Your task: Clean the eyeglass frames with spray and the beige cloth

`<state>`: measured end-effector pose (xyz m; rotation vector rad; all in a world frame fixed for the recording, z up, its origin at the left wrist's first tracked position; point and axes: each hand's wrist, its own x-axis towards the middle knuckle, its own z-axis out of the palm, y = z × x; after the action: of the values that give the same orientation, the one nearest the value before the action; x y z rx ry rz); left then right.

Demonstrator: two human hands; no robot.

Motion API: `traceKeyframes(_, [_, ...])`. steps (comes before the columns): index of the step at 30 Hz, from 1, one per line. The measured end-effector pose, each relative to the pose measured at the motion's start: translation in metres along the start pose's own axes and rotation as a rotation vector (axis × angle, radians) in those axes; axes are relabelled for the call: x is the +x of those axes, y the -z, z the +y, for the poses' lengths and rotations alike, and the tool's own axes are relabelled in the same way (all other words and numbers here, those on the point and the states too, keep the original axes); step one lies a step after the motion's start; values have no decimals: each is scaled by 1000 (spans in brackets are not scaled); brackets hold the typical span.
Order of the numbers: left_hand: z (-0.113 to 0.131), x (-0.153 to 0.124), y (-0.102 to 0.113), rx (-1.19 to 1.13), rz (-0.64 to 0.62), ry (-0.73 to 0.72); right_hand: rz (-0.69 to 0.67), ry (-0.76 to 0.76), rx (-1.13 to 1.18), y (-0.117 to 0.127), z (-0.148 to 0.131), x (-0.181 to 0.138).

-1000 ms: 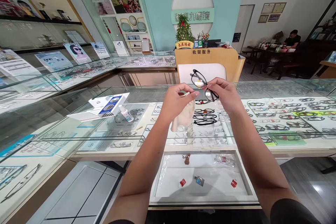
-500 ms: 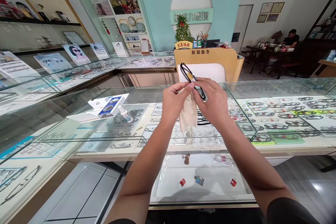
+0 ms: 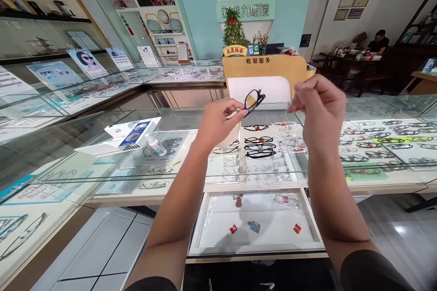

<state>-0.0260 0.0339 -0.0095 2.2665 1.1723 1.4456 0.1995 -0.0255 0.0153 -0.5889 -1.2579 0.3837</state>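
My left hand (image 3: 218,122) is closed on a pair of black-framed eyeglasses (image 3: 253,101), pinched at the near end and held up above the glass counter. A yellowish patch shows in one lens. Gathered in the same hand, a cream cloth (image 3: 231,135) hangs below the fingers. My right hand (image 3: 319,111) is raised to the right, apart from the glasses. Its fingers are curled in with the thumb against them, slightly blurred; whether something small is between them is hidden.
Under the glass top (image 3: 184,177) lie rows of spectacle frames (image 3: 260,148). A white spray bottle (image 3: 157,144) and an opened white-and-blue box (image 3: 134,135) stand on the left. Below, a drawer (image 3: 221,245) is pulled out with small red packets. A person (image 3: 378,43) sits far back right.
My right hand has let go of the glasses and moved up and right. The glasses have turned in my left hand, which still has the cloth. The view has shifted slightly.
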Motion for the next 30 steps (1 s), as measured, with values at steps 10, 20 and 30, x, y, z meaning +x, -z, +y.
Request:
traceKeyframes(10, [-46,80,-65,550,-711,-15,40,-77,6,11,8,17])
traceKeyframes(20, [-103,95,-141,604,-1024,47,-16,-87,-74,13,21,26])
traceKeyframes(30, [-117,97,-159,620,-1066,70,-71,-60,-102,13,28,27])
